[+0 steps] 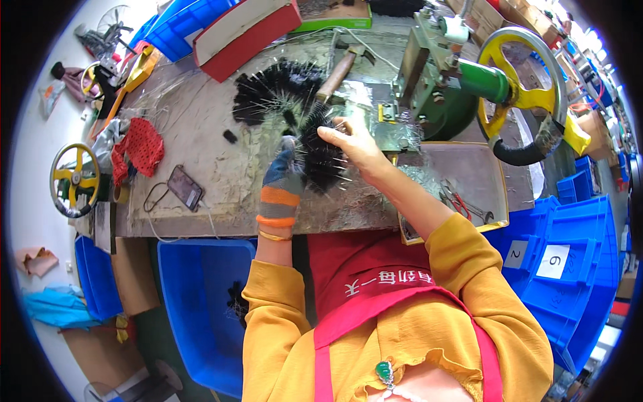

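The gloved left hand (281,179) grips 1 black bristle brush (321,151) at its lower end; the bare right hand (353,142) pinches its upper bristles, probably trimming strays. Next calls for turning the brush between both hands.

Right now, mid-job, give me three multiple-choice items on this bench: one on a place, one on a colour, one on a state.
1. Where does the phone lie?
A. On the bench, left of the hands
B. In the blue bin
C. On the red book

2. What colour is the handwheel on the green machine?
A. White
B. Yellow
C. Purple

3. How is the black bristle brush held?
A. Lying loose, untouched
B. Between the gloved left hand and bare right hand
C. By the right hand alone

Answers: 1 A, it rests on the worn benchtop beside the red cloth; 2 B, its rim and spokes are yellow; 3 B, both hands touch it.
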The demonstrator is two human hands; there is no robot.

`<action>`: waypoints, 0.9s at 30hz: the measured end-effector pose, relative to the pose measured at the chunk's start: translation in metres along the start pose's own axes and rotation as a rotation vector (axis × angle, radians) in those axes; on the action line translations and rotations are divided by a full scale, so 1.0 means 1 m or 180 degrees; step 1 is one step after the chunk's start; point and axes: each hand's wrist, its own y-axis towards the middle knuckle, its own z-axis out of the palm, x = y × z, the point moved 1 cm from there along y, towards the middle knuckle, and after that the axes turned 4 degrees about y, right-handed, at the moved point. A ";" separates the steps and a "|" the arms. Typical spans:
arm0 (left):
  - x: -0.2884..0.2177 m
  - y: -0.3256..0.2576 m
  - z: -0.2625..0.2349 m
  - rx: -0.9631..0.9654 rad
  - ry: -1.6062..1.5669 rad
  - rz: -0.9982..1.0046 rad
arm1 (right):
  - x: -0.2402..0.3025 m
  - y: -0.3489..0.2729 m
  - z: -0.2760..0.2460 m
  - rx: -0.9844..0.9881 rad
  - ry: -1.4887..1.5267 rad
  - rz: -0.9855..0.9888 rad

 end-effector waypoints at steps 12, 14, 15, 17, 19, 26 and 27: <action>0.029 0.049 0.031 -0.0207 0.0683 0.0052 | -0.001 -0.036 -0.050 -0.1376 -0.1566 -0.1456; 0.026 0.051 0.026 -0.0310 0.0821 0.0189 | 0.030 -0.075 -0.030 -0.1456 -0.4431 -0.2289; 0.022 0.053 0.029 -0.0265 0.1029 0.0307 | 0.040 -0.080 -0.020 -0.1200 -0.4357 -0.2728; 0.017 0.050 0.040 -0.0035 0.1137 0.0493 | 0.044 -0.073 0.000 -0.0860 -0.4421 -0.3116; 0.022 0.045 0.057 -0.0086 0.1020 0.0436 | 0.015 -0.031 -0.014 -0.0860 -0.4539 -0.2895; 0.044 0.047 0.055 -0.0512 0.0165 0.0272 | -0.006 -0.006 -0.013 -0.0779 -0.4555 -0.2834; 0.045 0.049 0.054 -0.0613 0.0262 0.0316 | -0.007 -0.004 -0.013 -0.0783 -0.4633 -0.2889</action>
